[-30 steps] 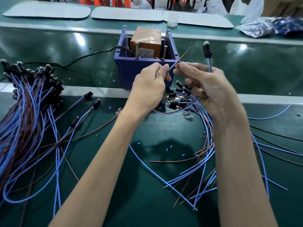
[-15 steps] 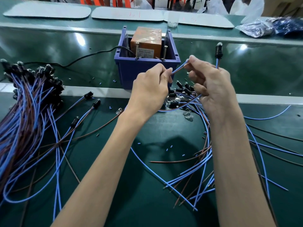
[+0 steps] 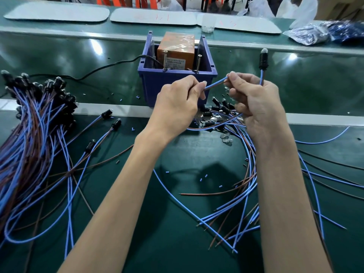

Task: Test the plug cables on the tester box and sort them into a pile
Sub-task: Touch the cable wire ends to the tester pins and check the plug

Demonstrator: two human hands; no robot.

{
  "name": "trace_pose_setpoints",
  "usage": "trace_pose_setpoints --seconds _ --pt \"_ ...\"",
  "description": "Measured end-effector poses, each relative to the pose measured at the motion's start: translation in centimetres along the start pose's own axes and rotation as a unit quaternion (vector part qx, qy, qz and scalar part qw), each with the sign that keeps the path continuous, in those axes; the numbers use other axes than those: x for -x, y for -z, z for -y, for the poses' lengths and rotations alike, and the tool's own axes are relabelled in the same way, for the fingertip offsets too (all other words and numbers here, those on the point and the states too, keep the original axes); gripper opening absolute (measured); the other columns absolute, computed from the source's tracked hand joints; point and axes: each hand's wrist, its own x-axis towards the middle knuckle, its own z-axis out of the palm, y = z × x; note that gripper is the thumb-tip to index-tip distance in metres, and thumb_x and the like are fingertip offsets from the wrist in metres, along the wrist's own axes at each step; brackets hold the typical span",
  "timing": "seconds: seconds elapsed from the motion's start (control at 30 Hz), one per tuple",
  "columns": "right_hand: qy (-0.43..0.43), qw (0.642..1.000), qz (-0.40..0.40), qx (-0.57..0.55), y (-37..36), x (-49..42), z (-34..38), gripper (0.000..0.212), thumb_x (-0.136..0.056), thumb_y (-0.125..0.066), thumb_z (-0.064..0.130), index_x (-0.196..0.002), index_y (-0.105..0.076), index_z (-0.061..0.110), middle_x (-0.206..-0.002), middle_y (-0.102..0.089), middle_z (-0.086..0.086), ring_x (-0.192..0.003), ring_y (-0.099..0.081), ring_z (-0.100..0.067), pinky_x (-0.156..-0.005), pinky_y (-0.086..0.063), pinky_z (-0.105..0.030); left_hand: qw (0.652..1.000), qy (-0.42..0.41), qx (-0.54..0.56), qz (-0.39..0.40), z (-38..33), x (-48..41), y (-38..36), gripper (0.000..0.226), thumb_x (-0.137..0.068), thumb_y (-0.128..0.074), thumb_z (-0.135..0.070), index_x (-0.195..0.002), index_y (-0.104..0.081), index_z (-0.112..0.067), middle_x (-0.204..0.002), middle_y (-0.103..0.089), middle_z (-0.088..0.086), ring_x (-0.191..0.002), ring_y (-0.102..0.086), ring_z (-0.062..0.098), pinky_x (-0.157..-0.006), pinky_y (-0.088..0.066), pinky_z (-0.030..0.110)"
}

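The tester box is a blue bin with an orange unit and two upright screws inside, at the centre back. In front of it my left hand and my right hand pinch the blue and brown wire ends of one plug cable between them. The cable's black plug sticks up above my right hand. A heap of plug cables lies below my hands, its wires fanning to the lower right. A big pile of cables lies at the left.
A black power cord runs left from the box. Three single cables lie between the left pile and my left arm. Small blue insulation bits dot the green mat. Plastic bags sit at the back right.
My right hand has shifted right and slightly up, carrying the plug with it. The wire ends now stretch between both hands' fingertips.
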Motion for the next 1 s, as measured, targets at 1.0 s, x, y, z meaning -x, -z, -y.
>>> trace_pose_setpoints --seconds 1.0 --pt "0.001 0.998 0.018 0.055 -1.6 0.4 -0.2 0.026 -0.09 -0.066 0.03 -0.07 -0.062 0.014 -0.069 -0.072 -0.003 -0.04 -0.037 -0.003 -0.034 -0.024 -0.013 0.999 0.021 -0.049 -0.01 0.2 -0.4 1.7 0.03 -0.098 -0.053 -0.029 -0.073 -0.064 -0.016 -0.04 -0.038 -0.009 -0.044 -0.043 0.0 -0.048 -0.026 0.018"
